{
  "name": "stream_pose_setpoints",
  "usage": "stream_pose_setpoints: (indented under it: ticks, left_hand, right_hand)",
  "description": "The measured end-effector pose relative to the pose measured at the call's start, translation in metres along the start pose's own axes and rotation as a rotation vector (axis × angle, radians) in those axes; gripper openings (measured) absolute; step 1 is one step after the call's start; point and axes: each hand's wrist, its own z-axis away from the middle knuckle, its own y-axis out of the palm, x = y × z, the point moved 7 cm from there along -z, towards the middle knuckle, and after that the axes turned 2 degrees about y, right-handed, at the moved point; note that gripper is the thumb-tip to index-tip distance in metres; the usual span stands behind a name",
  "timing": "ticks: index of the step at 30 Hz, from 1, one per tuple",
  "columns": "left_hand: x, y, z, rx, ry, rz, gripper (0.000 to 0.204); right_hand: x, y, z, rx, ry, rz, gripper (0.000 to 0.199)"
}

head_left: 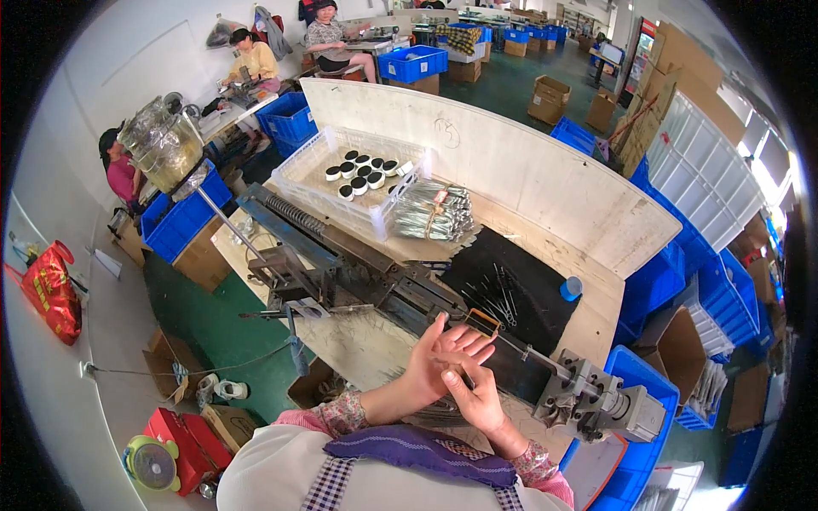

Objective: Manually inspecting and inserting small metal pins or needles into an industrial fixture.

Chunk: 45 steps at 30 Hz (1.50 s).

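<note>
Left hand (443, 358): we hold it open, fingers spread, gripping nothing.
Right hand (475, 396): we press its fingers against the left palm; any held rod is hidden.
Rods (498, 298): loose on the black mat (477, 264), beyond the machine (383, 289).
Care: we judge hands should stay clear of the rail.

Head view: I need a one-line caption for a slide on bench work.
Left hand and right hand meet above a long metal machine on a wooden bench.

Crate (317, 183) behind machine (358, 281) (bundled rods (430, 210) right of crate), on table (596, 315)
</note>
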Motion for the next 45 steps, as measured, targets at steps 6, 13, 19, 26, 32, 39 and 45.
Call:
stream_pose_setpoints:
  ticks: [6, 13, 19, 26, 32, 39, 45]
  left_hand:
    - [0.001, 0.0, 0.002, 0.001, 0.004, -0.019, 0.083]
    - [-0.001, 0.0, -0.003, -0.018, 0.002, -0.001, 0.08]
    - [-0.006, 0.001, -0.006, -0.022, 0.013, -0.009, 0.081]
    - [0.004, 0.002, 0.003, 0.03, 0.003, -0.021, 0.079]
    - [0.005, 0.002, 0.008, -0.085, -0.016, 0.191, 0.055]
    - [-0.006, 0.016, -0.004, 0.039, -0.012, 0.153, 0.052]
    - [-0.013, 0.015, 0.0, -0.019, 0.062, 0.024, 0.05]
  right_hand:
    - [0.0, 0.001, 0.002, 0.003, 0.029, -0.013, 0.029]
    - [-0.001, -0.001, -0.002, 0.003, 0.016, 0.002, 0.029]
    - [0.003, 0.0, -0.01, -0.02, -0.025, -0.006, 0.031]
    - [0.002, 0.001, 0.005, -0.036, -0.006, -0.031, 0.032]
    - [-0.011, 0.001, 0.014, 0.082, -0.022, -0.004, 0.04]
    - [0.041, -0.068, 0.001, -0.242, -0.119, 0.319, 0.032]
    - [0.044, -0.076, -0.006, -0.368, -0.163, 0.603, 0.025]
